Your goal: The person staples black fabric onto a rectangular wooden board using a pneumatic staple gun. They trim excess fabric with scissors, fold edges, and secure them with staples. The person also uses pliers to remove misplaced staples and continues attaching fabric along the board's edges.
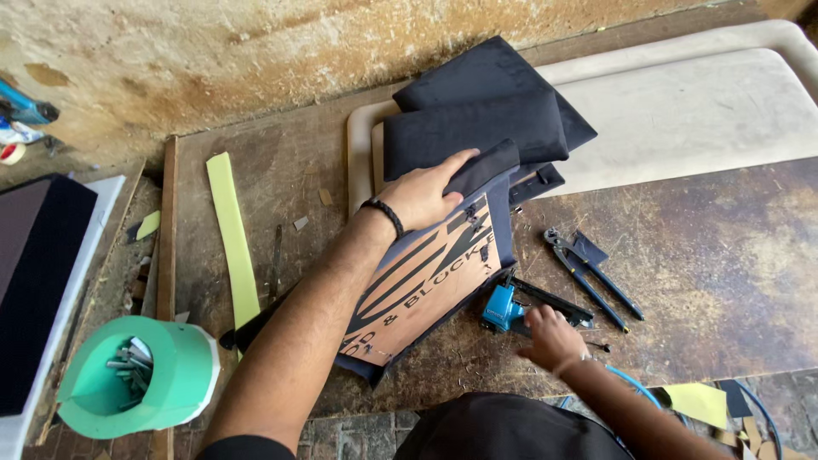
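My left hand (423, 194) presses down on the top edge of a cardboard panel (426, 285) wrapped in dark navy fabric, fingers lying over the folded fabric edge (483, 167). A black bead bracelet sits on that wrist. My right hand (552, 336) reaches to a blue staple gun (503, 307) lying on the worktable beside the panel's lower right edge; the fingers touch its black body, the grip is not clear. Two more navy upholstered pads (481, 115) are stacked behind the panel.
Black-handled pliers (588, 271) lie right of the stapler. A green container (141, 375) holding several metal pieces stands front left. A yellow-green foam strip (234, 238) lies on the brown table. A large beige panel (699, 111) rests at the back right, a dark board (38, 281) far left.
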